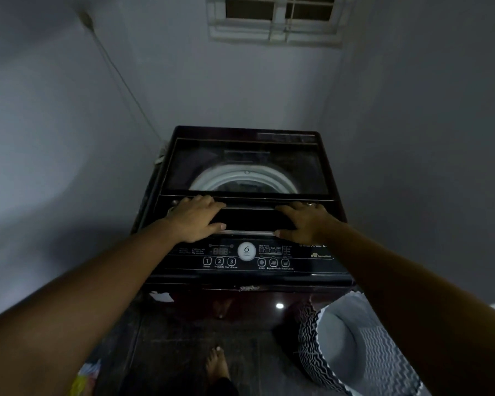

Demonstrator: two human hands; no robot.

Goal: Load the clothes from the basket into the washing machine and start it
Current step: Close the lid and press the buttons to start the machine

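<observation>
Gripping the lid (247, 220), left hand (196, 220) and right hand (305, 221) sit above Start/Pause button (231, 262).

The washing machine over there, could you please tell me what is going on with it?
A person stands at the washing machine, the left hand and right hand gripping the front strip of its lid, fingers on top, thumbs at the near edge. The lid lies down; the drum shows through its glass. The basket stands on the floor to the right, and what shows of its inside holds no clothes.
</observation>
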